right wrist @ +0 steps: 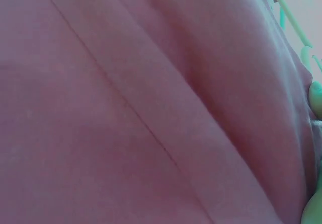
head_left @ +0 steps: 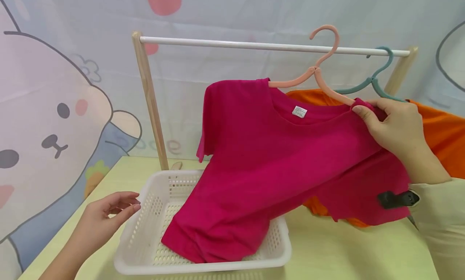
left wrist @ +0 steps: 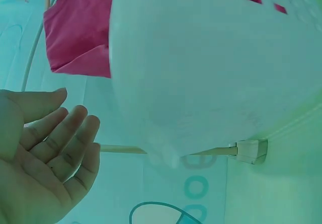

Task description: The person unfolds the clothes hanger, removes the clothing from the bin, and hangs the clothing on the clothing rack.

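A magenta T-shirt hangs on a peach hanger, its lower part draping into a white basket. My right hand pinches the shirt's shoulder together with the hanger's arm, thumb in front. The hanger's hook stands in front of the white rail; whether it bears on the rail I cannot tell. My left hand is beside the basket's left rim, fingers loosely bent and holding nothing. In the left wrist view its palm and relaxed fingers show near the basket wall. Magenta cloth fills most of the right wrist view.
An orange garment hangs on a teal hanger at the rail's right end, partly behind the magenta shirt. Wooden posts carry the rail. The basket stands on a pale yellow table, before a cartoon-printed backdrop.
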`<state>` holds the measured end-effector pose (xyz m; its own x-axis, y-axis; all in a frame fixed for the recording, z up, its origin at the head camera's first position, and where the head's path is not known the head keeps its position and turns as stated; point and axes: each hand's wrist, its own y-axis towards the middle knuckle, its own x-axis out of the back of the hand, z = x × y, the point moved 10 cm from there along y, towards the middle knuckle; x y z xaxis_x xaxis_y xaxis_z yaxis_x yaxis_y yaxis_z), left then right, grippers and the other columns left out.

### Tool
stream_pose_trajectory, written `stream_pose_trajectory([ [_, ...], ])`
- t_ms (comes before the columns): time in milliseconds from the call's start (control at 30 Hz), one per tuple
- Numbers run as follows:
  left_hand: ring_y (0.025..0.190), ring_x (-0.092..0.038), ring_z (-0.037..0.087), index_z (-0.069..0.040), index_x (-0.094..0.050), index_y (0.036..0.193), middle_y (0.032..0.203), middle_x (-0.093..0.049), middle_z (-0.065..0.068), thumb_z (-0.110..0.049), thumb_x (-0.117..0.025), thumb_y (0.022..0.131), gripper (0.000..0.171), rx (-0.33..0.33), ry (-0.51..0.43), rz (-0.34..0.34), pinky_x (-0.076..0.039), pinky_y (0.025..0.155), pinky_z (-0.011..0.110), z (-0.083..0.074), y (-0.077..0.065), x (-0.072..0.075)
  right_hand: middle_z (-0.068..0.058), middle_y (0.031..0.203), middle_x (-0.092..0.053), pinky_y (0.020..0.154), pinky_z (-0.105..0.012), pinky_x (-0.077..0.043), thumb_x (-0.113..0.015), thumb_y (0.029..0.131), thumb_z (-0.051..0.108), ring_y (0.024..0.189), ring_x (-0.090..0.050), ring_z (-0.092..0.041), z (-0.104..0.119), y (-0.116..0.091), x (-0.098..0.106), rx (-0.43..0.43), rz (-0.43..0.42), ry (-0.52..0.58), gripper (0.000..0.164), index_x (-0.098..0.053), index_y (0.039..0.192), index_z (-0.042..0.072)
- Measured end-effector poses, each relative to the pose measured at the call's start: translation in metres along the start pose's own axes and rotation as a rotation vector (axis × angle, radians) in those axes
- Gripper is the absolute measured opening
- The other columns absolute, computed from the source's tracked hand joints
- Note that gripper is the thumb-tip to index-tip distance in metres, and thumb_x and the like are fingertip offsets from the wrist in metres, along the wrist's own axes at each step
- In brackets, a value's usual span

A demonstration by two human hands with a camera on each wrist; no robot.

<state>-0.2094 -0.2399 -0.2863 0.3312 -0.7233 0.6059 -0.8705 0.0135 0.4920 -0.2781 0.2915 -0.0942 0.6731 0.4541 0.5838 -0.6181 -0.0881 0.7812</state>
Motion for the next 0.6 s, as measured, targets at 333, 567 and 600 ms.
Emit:
stream_pose_trajectory([
  [333,0.093,-0.057,-0.009,-0.017,-0.067,0.116,0.106,-0.07,-0.001,-0.022,-0.078,0.082,0.037,0.101,0.067,0.096,-0.048,0.076,0.014,0.025,-0.029,-0.007,-0.024,0.074,-0.064,0.053,-0.018,-0.026,-0.061,0.094,0.034,0.062,-0.041,-0.003,-0.03,0.022,0.01,-0.115,0.041,-0.106,0.041,-0.07,0.1,-0.005],
  [567,0.107,-0.047,-0.013,-0.015,-0.055,0.133,0.125,-0.052,-0.026,-0.024,-0.081,0.078,0.062,0.134,0.038,0.188,-0.045,0.082,0.009,0.049,-0.048,-0.013,-0.028,0.084,-0.064,0.057,-0.034,-0.032,-0.055,0.096,0.034,0.074,-0.047,-0.036,-0.043,0.027,0.001,-0.142,0.088,-0.165,0.043,-0.068,0.106,-0.006],
  [600,0.107,-0.042,-0.019,-0.013,-0.053,0.135,0.126,-0.048,-0.03,-0.021,-0.082,0.077,0.065,0.121,0.016,0.198,-0.043,0.083,0.007,0.051,-0.05,-0.014,-0.028,0.085,-0.063,0.058,-0.037,-0.033,-0.054,0.096,0.034,0.075,-0.047,-0.037,-0.046,0.026,-0.001,-0.151,0.097,-0.175,0.044,-0.068,0.107,-0.006],
])
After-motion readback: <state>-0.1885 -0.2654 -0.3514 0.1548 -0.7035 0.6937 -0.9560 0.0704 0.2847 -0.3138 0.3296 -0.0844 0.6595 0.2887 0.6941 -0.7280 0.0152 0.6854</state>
